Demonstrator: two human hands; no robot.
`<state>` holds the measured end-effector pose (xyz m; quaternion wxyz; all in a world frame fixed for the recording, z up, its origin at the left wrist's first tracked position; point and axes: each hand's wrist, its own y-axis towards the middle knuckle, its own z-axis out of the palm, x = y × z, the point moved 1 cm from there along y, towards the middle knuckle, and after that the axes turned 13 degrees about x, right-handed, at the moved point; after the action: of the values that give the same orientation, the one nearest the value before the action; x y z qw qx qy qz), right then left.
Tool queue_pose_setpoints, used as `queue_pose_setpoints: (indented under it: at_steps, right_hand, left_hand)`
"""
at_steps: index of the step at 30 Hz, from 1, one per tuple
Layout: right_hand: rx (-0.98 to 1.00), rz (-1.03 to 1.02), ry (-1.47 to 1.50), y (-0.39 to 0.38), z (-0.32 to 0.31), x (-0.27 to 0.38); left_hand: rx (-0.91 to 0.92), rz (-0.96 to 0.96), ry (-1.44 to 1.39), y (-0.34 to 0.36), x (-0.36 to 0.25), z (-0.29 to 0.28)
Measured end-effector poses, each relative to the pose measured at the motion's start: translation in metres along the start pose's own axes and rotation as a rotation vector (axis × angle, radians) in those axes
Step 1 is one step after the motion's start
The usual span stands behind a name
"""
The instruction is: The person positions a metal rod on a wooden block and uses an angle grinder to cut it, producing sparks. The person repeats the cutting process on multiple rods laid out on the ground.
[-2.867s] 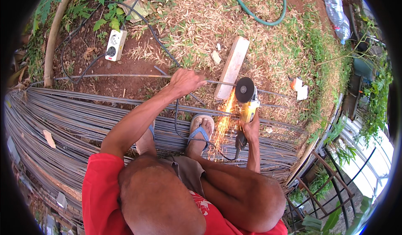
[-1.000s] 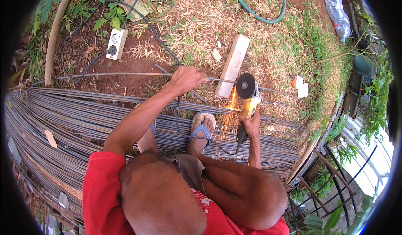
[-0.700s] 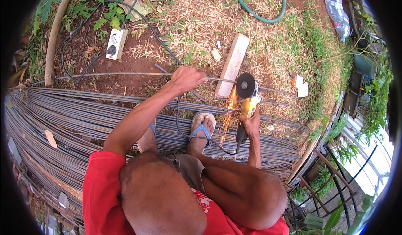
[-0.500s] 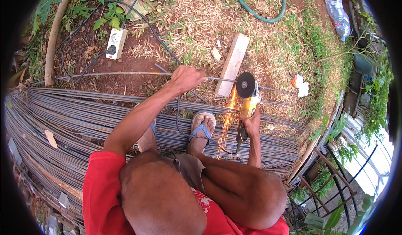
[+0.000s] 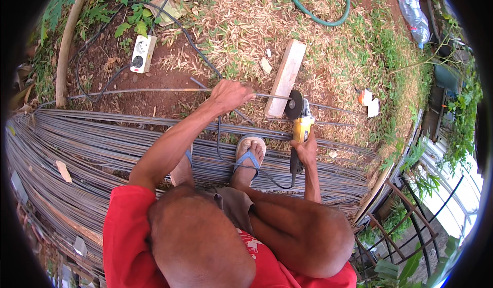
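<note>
Left of the block (image 5: 287,72), the left hand (image 5: 227,97) had fingers clamped on the rod (image 5: 268,95), which crossed the block. At the block's right edge, the disc (image 5: 295,105) hid whether the cut was through; some may have remained. Below right of the block, the right hand (image 5: 307,150) had fingers around the grinder (image 5: 302,129).

Thin grey-brown metal rod (image 5: 272,96) is running nearly level across the upper-middle of the frame, from far left to right of centre, dipping slightly rightward. Angle grinder (image 5: 303,129), yellow body with black rear handle (image 5: 295,160), is pointing up-frame just right of centre, handle end lowest. Its dark round cutting disc (image 5: 294,104) is sitting tilted at the rod line, hiding whether the cut is going through.
</note>
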<state>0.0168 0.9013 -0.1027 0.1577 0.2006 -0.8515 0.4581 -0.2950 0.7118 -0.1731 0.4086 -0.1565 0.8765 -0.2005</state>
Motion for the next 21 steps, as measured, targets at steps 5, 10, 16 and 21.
queue_pose_setpoints:
  at_steps: [5, 10, 16, 21]
  right_hand:
    - [-0.072, -0.055, 0.411, -0.008, -0.015, 0.002]
    - [-0.159, -0.058, 0.567, -0.018, -0.032, 0.001]
    - [-0.238, -0.071, 0.858, -0.032, -0.02, -0.012]
    - [-0.281, -0.001, 0.943, -0.051, -0.008, -0.036]
  left_hand:
    - [-0.009, 0.0, 0.046, 0.004, 0.009, 0.006]
    - [-0.008, 0.013, 0.014, -0.007, -0.005, -0.011]
    - [-0.441, 0.15, 0.051, -0.049, 0.007, -0.039]
    - [-0.385, -0.17, 0.15, -0.151, 0.073, -0.068]
